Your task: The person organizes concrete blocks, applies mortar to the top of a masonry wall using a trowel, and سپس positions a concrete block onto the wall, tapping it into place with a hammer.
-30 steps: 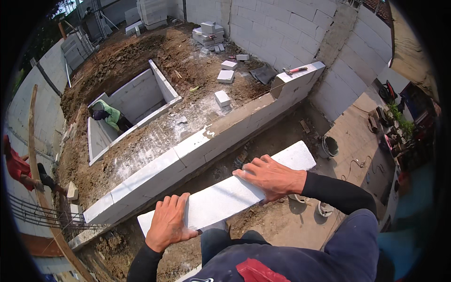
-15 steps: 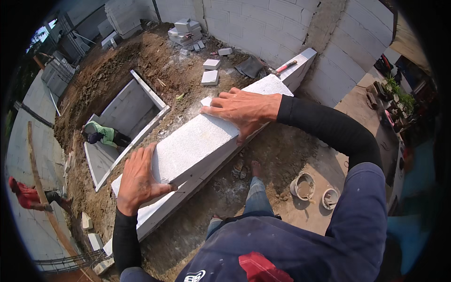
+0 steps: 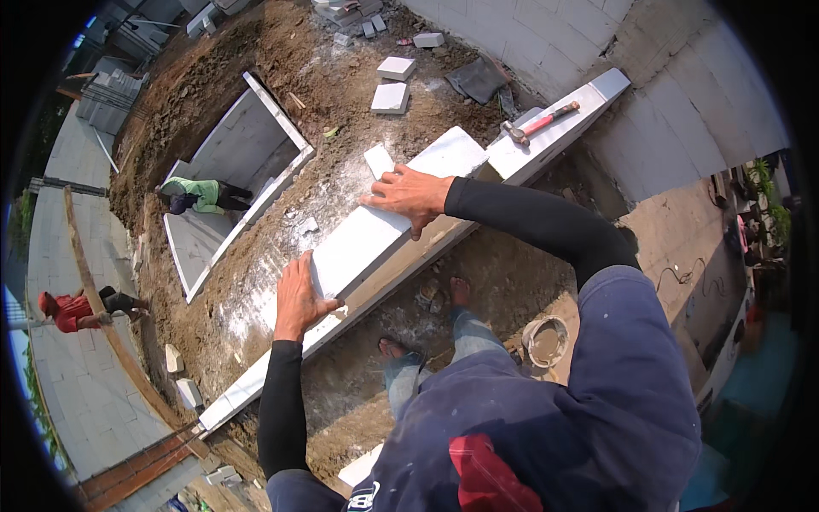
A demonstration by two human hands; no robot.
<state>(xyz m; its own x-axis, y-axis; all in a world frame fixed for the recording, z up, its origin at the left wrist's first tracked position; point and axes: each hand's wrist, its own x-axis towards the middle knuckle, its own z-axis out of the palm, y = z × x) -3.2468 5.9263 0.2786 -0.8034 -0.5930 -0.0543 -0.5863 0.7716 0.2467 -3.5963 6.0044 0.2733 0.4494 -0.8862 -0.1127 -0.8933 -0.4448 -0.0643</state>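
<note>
— If you look at the block point(image 3: 363, 246), how is it held?
— The left hand point(image 3: 299, 300) has its fingers grasping the left end, and the right hand point(image 3: 411, 196) grasps it near the middle.
— And where is it?
— Along the low wall point(image 3: 247, 386), near the hammer point(image 3: 540, 124).

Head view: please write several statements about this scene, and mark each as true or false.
1. The left hand and the right hand are on the same white block. True.
2. The hammer lies on the ground beside the feet. False: the red-handled hammer lies on top of the low wall.
3. A co-worker in green is inside the walled pit. True.
4. The person's forearms are bare. False: black sleeves cover them.
5. A bucket stands on the ground. True.
</note>
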